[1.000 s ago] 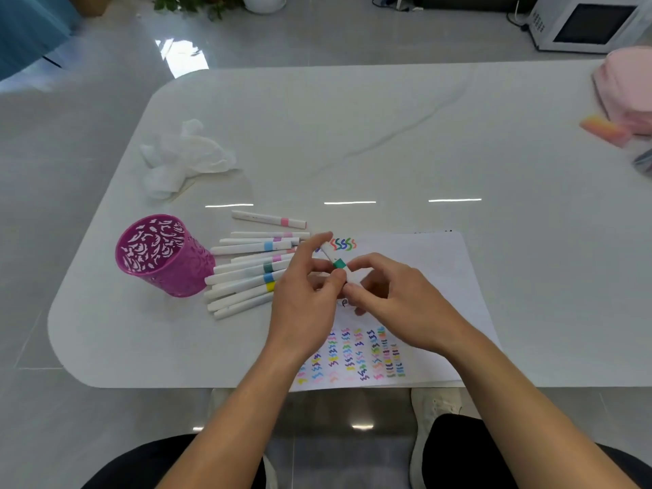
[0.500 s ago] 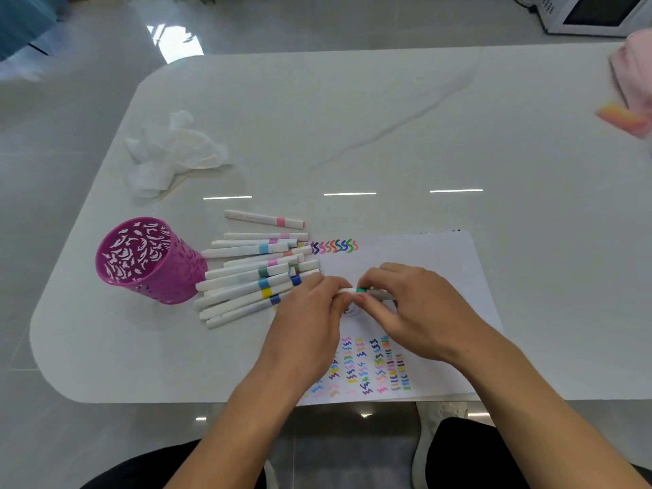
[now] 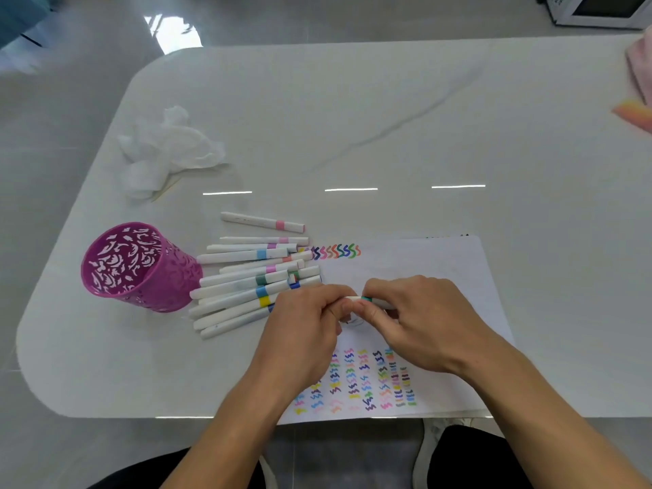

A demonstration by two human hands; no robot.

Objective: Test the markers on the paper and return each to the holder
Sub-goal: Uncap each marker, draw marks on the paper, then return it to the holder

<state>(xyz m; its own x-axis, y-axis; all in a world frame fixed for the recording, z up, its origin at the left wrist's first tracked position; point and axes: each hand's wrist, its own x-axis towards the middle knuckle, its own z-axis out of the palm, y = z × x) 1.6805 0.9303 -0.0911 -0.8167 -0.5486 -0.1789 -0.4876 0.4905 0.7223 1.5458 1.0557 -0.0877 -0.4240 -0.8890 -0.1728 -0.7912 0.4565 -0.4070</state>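
**While both hands pinch one marker, the rest lie by the holder**

Since only the head view is on offer, we log it from the middle out. Our left hand [image 3: 303,322] and right hand [image 3: 423,322] meet over the paper [image 3: 441,270], fingertips nearly touching. Between them sits a white marker [image 3: 367,298] with a green band, lying roughly level. The left thumb and fingers are curled and clamped on its left end. The right fingers are curled and clamped on the barrel just right of the band. We cannot tell whether the marker touches the sheet.

The paper lies at the near edge of the white table [image 3: 388,118]. It carries a short row of squiggles [image 3: 335,251] at its top left corner. A block of coloured test marks [image 3: 356,379] shows below the hands.

Left of the paper we see a pile of markers [image 3: 247,277], white barrels with coloured bands, fanned and overlapping, some tips resting on the sheet's edge. One lone marker [image 3: 263,221] with a pink band lies just beyond the pile, apart from it. The purple cut-out holder [image 3: 141,270] stands left of the pile, its base close to the marker ends.

A crumpled tissue [image 3: 169,150] sits further back on the left. At the far right edge we note a blurred pink object [image 3: 640,65] and an orange-pink item [image 3: 635,116].
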